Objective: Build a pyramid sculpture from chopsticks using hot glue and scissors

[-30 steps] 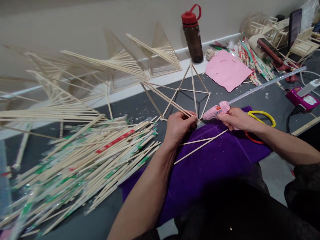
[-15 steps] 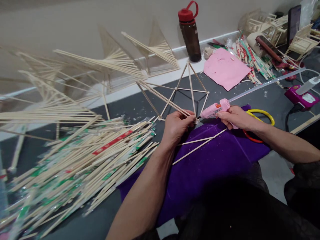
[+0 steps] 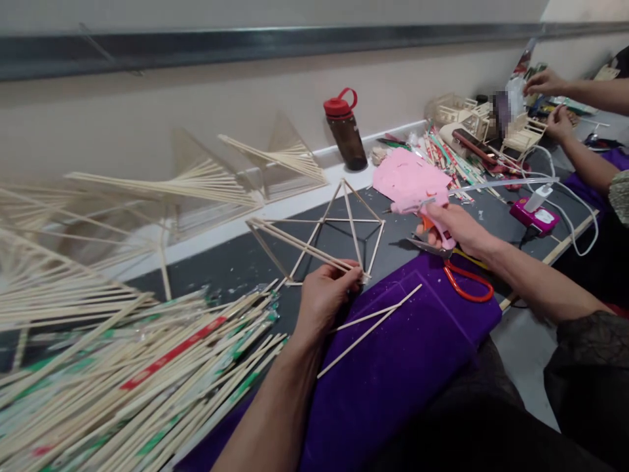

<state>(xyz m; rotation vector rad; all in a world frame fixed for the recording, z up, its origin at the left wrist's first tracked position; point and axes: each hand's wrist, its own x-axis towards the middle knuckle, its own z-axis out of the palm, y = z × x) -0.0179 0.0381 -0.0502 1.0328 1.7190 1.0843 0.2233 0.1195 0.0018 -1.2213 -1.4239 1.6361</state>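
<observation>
My left hand (image 3: 325,295) pinches a bamboo stick (image 3: 314,246) near its end, at the front corner of a small open stick frame (image 3: 350,221). In my right hand (image 3: 455,226) is a pink glue gun (image 3: 423,202), its fingers wrapped round the handle and its nozzle pointing left, apart from the frame. Scissors (image 3: 469,298) with red and yellow handles lie just below that hand, on the edge of a purple cloth (image 3: 393,367). Two loose sticks (image 3: 366,344) rest crossed on the cloth.
Wrapped chopsticks (image 3: 147,387) pile up at left, before twisted stick models (image 3: 196,190) along the wall. A bottle (image 3: 346,134), pink cloth (image 3: 405,172) and purple power adapter (image 3: 533,216) stand or lie behind and right. Another person's hands (image 3: 560,121) are at far right.
My right hand has drawn the glue gun away from the frame's front corner, to the right and back. My left hand keeps its pinch there. The view has tilted up and rightward.
</observation>
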